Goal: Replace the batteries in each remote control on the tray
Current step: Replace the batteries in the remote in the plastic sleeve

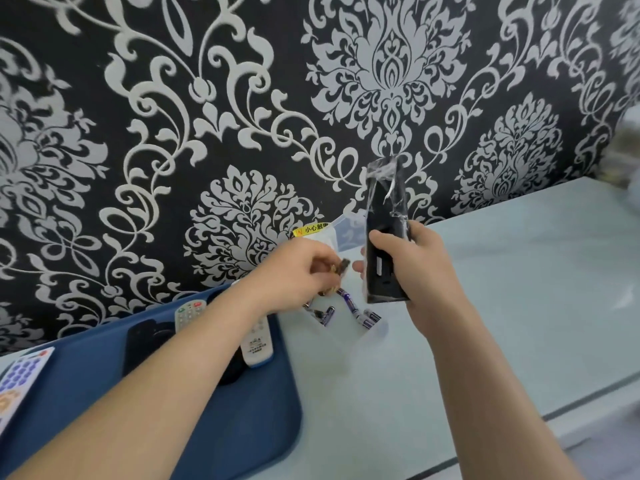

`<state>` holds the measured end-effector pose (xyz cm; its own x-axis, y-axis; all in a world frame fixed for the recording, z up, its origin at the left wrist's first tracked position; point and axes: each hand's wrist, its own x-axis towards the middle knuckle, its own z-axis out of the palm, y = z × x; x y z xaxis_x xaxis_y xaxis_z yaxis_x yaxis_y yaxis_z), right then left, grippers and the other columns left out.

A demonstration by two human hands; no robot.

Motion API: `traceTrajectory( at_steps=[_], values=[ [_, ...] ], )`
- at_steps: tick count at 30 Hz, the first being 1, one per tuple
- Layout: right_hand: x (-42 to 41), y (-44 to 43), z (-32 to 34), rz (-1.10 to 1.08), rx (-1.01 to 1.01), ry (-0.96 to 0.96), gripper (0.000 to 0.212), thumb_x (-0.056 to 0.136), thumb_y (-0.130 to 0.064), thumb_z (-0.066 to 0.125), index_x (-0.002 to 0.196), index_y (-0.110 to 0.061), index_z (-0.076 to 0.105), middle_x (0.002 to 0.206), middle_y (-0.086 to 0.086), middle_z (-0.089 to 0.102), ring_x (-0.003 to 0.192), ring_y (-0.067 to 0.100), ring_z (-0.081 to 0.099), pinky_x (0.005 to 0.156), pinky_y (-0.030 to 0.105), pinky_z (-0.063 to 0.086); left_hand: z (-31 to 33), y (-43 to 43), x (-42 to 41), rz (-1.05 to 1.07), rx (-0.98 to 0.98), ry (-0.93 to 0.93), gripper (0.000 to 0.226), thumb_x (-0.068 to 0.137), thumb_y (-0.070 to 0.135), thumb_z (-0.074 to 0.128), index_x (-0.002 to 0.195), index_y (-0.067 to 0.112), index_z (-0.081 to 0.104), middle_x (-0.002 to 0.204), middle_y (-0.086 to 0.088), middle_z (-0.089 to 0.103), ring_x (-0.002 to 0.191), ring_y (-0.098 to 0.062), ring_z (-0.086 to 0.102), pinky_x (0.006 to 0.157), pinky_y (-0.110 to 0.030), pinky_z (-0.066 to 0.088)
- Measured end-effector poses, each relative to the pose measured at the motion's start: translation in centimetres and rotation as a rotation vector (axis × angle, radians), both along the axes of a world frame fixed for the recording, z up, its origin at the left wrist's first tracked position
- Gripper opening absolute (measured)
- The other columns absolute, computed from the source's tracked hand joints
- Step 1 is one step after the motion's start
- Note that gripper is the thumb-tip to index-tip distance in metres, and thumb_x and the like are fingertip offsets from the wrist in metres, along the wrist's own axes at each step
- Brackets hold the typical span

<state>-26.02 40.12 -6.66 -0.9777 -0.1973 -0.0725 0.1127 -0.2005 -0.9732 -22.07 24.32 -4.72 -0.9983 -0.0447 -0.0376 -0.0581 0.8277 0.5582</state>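
My right hand [414, 263] holds a black remote [384, 233] upright above the table, its back facing me, with clear plastic wrap around its top. My left hand [298, 271] pinches a small dark battery [341, 266] just left of the remote. Several purple batteries [349, 308] lie loose on the pale table under my hands. The blue tray [242, 410] at the left holds a white remote [258, 344], a grey remote [188, 311] with coloured buttons, and a black remote [145, 341]; my left forearm crosses over them.
A white remote with purple buttons [20, 375] lies at the far left edge. A socket with a yellow warning label [311, 229] sits on the patterned wall behind the hands. The pale green table [519, 306] extends to the right; a blurred object [623, 150] stands at its far right.
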Motion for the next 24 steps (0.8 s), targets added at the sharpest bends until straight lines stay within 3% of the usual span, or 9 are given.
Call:
traceTrajectory(
  at_steps=[3, 6, 8, 10, 12, 14, 16, 20, 24],
  values=[
    [0.9, -0.5, 1.1, 0.145, -0.24, -0.066, 0.019, 0.093, -0.008, 0.062, 0.112, -0.005, 0.057, 0.092, 0.018, 0.066, 0.068, 0.027, 0.071, 0.068, 0.041, 0.059, 0.7, -1.0, 3.3, 0.15, 0.752, 0.031, 0.023, 0.092, 0.002, 0.058, 0.11, 0.015, 0.063, 0.089, -0.012, 0.073, 0.075, -0.023, 0.072, 0.064, -0.028, 0.06],
    [2.9, -2.9, 1.9, 0.297, -0.274, -0.053, 0.025, 0.089, -0.008, 0.069, 0.112, -0.006, 0.059, 0.091, 0.014, 0.07, 0.07, 0.022, 0.066, 0.068, 0.036, 0.055, 1.0, -2.3, 6.5, 0.19, 1.034, 0.058, 0.03, 0.094, -0.001, 0.052, 0.117, 0.014, 0.064, 0.086, -0.013, 0.068, 0.068, -0.02, 0.067, 0.058, -0.024, 0.057],
    [4.3, -4.8, 1.9, 0.382, -0.265, -0.033, 0.027, 0.085, -0.003, 0.071, 0.11, -0.004, 0.059, 0.085, 0.011, 0.069, 0.066, 0.018, 0.065, 0.063, 0.03, 0.055, 1.4, -3.5, 8.3, 0.187, 1.008, 0.091, 0.032, 0.094, 0.0, 0.051, 0.117, 0.016, 0.066, 0.087, -0.01, 0.066, 0.062, -0.013, 0.057, 0.056, -0.02, 0.049],
    [5.7, -6.6, 1.9, 0.446, -0.258, -0.024, 0.027, 0.084, 0.002, 0.071, 0.108, -0.003, 0.06, 0.077, 0.009, 0.067, 0.061, 0.015, 0.065, 0.055, 0.026, 0.052, 1.9, -4.4, 10.1, 0.177, 0.823, 0.144, 0.033, 0.093, 0.002, 0.055, 0.117, 0.022, 0.067, 0.083, -0.002, 0.065, 0.061, -0.009, 0.05, 0.056, -0.017, 0.043],
    [6.8, -8.1, 1.9, 0.505, -0.277, -0.049, 0.028, 0.083, 0.004, 0.07, 0.109, -0.001, 0.06, 0.079, 0.01, 0.069, 0.064, 0.017, 0.068, 0.052, 0.026, 0.052, 2.5, -5.1, 11.8, 0.187, 0.581, 0.206, 0.034, 0.089, 0.007, 0.063, 0.114, 0.029, 0.068, 0.077, 0.005, 0.065, 0.062, -0.006, 0.055, 0.06, -0.012, 0.043],
    [7.8, -9.5, 2.0, 0.566, -0.286, -0.057, 0.027, 0.083, 0.003, 0.071, 0.108, -0.001, 0.062, 0.08, 0.011, 0.07, 0.066, 0.02, 0.069, 0.051, 0.029, 0.052, 2.9, -6.1, 13.4, 0.242, 0.458, 0.25, 0.037, 0.082, 0.015, 0.073, 0.111, 0.037, 0.068, 0.082, 0.002, 0.07, 0.076, -0.012, 0.064, 0.071, -0.011, 0.048],
    [8.9, -11.0, 2.1, 0.619, -0.312, -0.084, 0.029, 0.082, 0.0, 0.071, 0.11, 0.001, 0.062, 0.079, 0.011, 0.068, 0.065, 0.021, 0.068, 0.049, 0.029, 0.051, 3.1, -7.3, 15.2, 0.284, 0.466, 0.296, 0.04, 0.075, 0.018, 0.079, 0.108, 0.038, 0.068, 0.084, -0.002, 0.071, 0.082, -0.013, 0.066, 0.075, -0.007, 0.046],
    [10.9, -13.8, 1.8, 0.72, -0.479, -0.186, 0.028, 0.074, -0.005, 0.07, 0.101, -0.003, 0.066, 0.085, 0.013, 0.071, 0.071, 0.023, 0.07, 0.06, 0.03, 0.057, 2.7, -9.4, 17.1, 0.346, 0.653, 0.406, 0.032, 0.06, 0.022, 0.08, 0.091, 0.028, 0.074, 0.071, 0.003, 0.07, 0.065, -0.004, 0.062, 0.06, -0.012, 0.047],
    [12.0, -15.7, 1.1, 0.704, -0.533, -0.235, 0.018, 0.076, -0.005, 0.069, 0.094, -0.007, 0.068, 0.083, 0.01, 0.069, 0.067, 0.018, 0.066, 0.061, 0.026, 0.056, 1.5, -11.0, 18.1, 0.418, 0.885, 0.458, 0.025, 0.057, 0.023, 0.083, 0.081, 0.021, 0.078, 0.079, -0.007, 0.074, 0.066, -0.016, 0.063, 0.058, -0.017, 0.047]
  ],
)
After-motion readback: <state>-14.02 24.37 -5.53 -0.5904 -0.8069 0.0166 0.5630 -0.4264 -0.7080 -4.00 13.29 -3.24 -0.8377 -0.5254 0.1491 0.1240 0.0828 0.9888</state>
